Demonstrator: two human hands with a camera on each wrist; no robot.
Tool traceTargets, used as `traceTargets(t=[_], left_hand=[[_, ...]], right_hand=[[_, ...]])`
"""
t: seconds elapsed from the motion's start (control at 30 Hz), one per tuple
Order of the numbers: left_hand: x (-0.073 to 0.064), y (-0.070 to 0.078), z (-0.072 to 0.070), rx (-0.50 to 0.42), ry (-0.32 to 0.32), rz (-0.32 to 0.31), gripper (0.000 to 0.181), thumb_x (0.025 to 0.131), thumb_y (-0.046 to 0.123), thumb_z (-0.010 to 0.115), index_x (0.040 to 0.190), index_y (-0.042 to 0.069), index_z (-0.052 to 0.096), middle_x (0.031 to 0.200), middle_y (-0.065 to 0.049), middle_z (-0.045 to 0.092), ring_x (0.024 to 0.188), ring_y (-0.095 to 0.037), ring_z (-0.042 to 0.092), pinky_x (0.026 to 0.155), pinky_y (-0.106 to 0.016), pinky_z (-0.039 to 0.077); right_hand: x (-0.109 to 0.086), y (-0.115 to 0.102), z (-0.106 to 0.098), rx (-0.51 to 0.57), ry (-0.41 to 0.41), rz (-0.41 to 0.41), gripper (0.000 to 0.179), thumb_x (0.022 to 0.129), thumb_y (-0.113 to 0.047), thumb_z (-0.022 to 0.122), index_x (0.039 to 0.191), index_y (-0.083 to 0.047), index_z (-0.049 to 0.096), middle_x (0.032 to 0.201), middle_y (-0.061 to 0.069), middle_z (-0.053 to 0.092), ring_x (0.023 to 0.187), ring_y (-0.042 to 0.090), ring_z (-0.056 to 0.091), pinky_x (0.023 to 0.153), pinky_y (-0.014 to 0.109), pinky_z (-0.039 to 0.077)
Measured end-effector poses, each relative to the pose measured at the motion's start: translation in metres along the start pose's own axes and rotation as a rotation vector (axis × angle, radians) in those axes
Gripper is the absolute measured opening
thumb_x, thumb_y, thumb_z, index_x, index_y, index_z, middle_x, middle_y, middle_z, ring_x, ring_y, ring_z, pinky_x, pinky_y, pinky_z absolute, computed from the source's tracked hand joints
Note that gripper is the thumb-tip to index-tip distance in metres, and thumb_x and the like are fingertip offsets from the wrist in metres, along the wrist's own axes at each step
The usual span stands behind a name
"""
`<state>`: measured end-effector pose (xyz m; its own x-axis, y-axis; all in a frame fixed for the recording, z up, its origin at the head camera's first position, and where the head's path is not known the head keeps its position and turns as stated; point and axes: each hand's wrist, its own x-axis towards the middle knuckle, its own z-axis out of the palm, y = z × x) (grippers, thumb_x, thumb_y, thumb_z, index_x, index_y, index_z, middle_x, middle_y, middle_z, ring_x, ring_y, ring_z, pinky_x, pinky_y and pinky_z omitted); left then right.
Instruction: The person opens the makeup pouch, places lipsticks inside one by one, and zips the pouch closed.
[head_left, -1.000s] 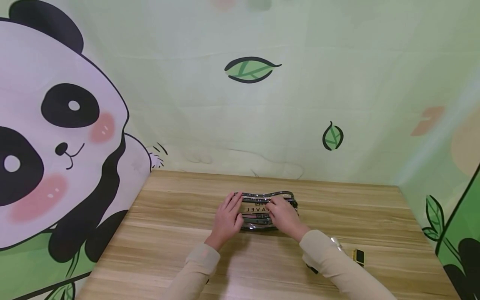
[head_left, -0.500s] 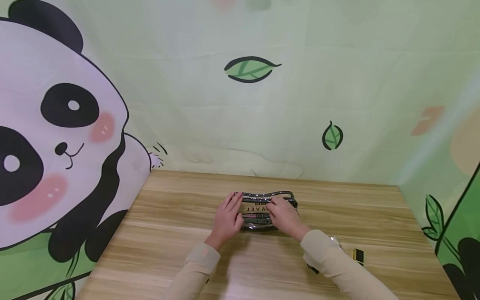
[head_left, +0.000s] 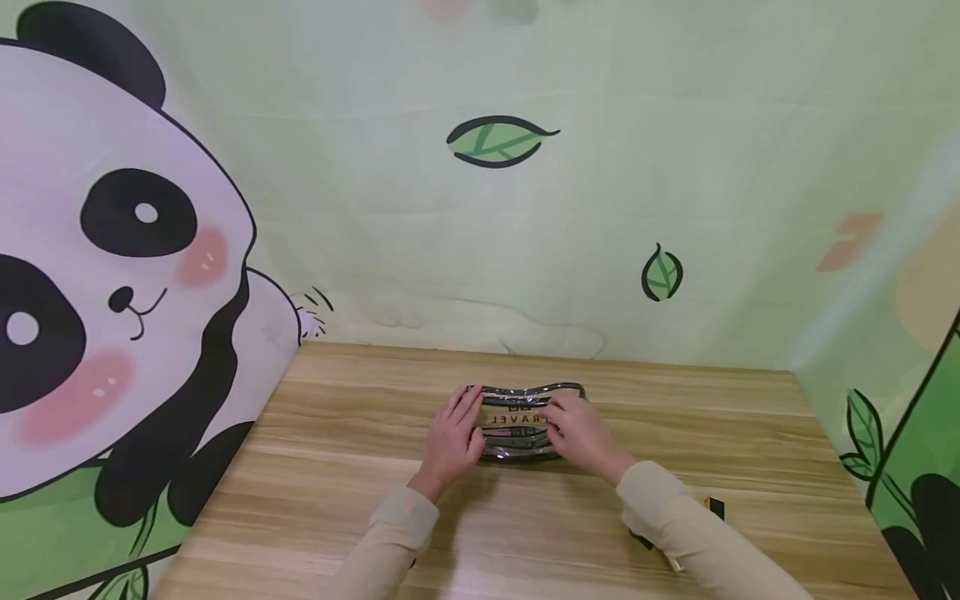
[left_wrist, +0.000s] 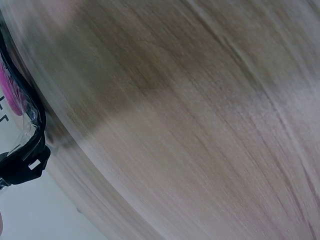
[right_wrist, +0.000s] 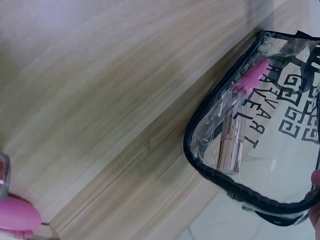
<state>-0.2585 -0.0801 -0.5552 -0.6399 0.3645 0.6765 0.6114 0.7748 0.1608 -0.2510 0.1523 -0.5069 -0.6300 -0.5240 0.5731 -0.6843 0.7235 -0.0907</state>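
A clear zip pouch (head_left: 517,418) with black trim and "TRAVEL" lettering lies near the middle of the table. My left hand (head_left: 452,433) holds its left end, fingers over the far edge and thumb at the near side. On the right part, my right hand (head_left: 579,429) grips the pouch with curled fingers; what exactly lies between the fingertips is hidden. Through the plastic in the right wrist view shows a pink and silver tube (right_wrist: 232,142). Only a black corner of the pouch (left_wrist: 27,165) enters the left wrist view.
Beside the right forearm stands a small black and gold item (head_left: 716,507). A black thing (head_left: 642,542) shows partly from under the right sleeve. In the right wrist view a pink object (right_wrist: 19,214) sits at the lower left. A panda-print cloth wall (head_left: 390,208) backs the wooden table (head_left: 337,400).
My right hand has shifted a little to the right along the pouch, uncovering more of the lettering. The left hand stays in place on the left end.
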Motion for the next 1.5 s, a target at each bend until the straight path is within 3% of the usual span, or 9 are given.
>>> traceTargets(t=[0.2, 0.53, 0.67, 0.9, 1.13, 1.3, 1.5], left_hand=[[-0.001, 0.0, 0.0, -0.005, -0.032, -0.029, 0.05, 0.079, 0.023, 0.036, 0.122, 0.002, 0.052, 0.133, -0.005, 0.047, 0.123, -0.029, 0.04, 0.095, -0.041, 0.038], [-0.002, 0.0, 0.0, -0.011, -0.038, -0.03, 0.05, 0.08, 0.023, 0.035, 0.122, 0.002, 0.052, 0.133, -0.005, 0.047, 0.123, -0.029, 0.04, 0.096, -0.041, 0.037], [-0.002, 0.0, 0.0, -0.017, -0.046, -0.036, 0.051, 0.08, 0.023, 0.035, 0.123, 0.002, 0.052, 0.133, -0.005, 0.046, 0.123, -0.029, 0.04, 0.097, -0.041, 0.037], [-0.002, 0.0, 0.001, -0.02, -0.042, -0.036, 0.05, 0.076, 0.017, 0.046, 0.123, 0.002, 0.051, 0.134, -0.005, 0.045, 0.126, -0.026, 0.037, 0.097, -0.041, 0.037], [-0.002, 0.001, -0.001, -0.019, -0.049, -0.045, 0.05, 0.08, 0.023, 0.036, 0.124, 0.003, 0.051, 0.135, -0.003, 0.045, 0.128, -0.023, 0.035, 0.098, -0.04, 0.036], [-0.001, 0.001, 0.0, -0.018, -0.034, -0.041, 0.05, 0.08, 0.023, 0.036, 0.123, 0.003, 0.052, 0.133, -0.004, 0.046, 0.127, -0.024, 0.036, 0.096, -0.041, 0.037], [-0.001, 0.001, 0.001, -0.019, -0.031, -0.044, 0.05, 0.08, 0.023, 0.035, 0.123, 0.003, 0.052, 0.133, -0.004, 0.047, 0.127, -0.024, 0.037, 0.097, -0.041, 0.037]], right_hand=[[-0.003, 0.005, -0.008, 0.03, 0.031, 0.008, 0.014, 0.07, -0.005, 0.062, 0.083, -0.01, 0.066, 0.087, 0.002, 0.06, 0.081, 0.017, 0.055, 0.071, 0.032, 0.046], [-0.015, 0.018, -0.018, 0.024, 0.124, 0.02, 0.021, 0.069, -0.002, 0.06, 0.089, -0.002, 0.066, 0.09, 0.011, 0.062, 0.083, 0.025, 0.057, 0.072, 0.037, 0.047], [-0.023, 0.026, -0.021, 0.003, 0.1, 0.055, 0.027, 0.068, -0.002, 0.06, 0.095, 0.0, 0.065, 0.095, 0.016, 0.062, 0.087, 0.029, 0.058, 0.076, 0.04, 0.048], [-0.038, 0.036, -0.025, -0.016, 0.038, 0.127, 0.037, 0.069, -0.006, 0.062, 0.105, -0.002, 0.061, 0.107, 0.018, 0.059, 0.097, 0.032, 0.056, 0.084, 0.044, 0.046], [-0.055, 0.045, -0.032, -0.029, -0.102, 0.242, 0.044, 0.07, -0.012, 0.064, 0.113, -0.004, 0.057, 0.115, 0.02, 0.055, 0.104, 0.034, 0.053, 0.088, 0.046, 0.043], [-0.069, 0.051, -0.034, -0.018, -0.2, 0.316, 0.048, 0.072, -0.013, 0.063, 0.117, -0.001, 0.053, 0.119, 0.021, 0.052, 0.108, 0.035, 0.049, 0.092, 0.048, 0.04], [-0.086, 0.061, -0.031, -0.007, -0.216, 0.335, 0.048, 0.072, -0.012, 0.064, 0.117, -0.002, 0.053, 0.116, 0.02, 0.053, 0.105, 0.035, 0.051, 0.089, 0.048, 0.041]])
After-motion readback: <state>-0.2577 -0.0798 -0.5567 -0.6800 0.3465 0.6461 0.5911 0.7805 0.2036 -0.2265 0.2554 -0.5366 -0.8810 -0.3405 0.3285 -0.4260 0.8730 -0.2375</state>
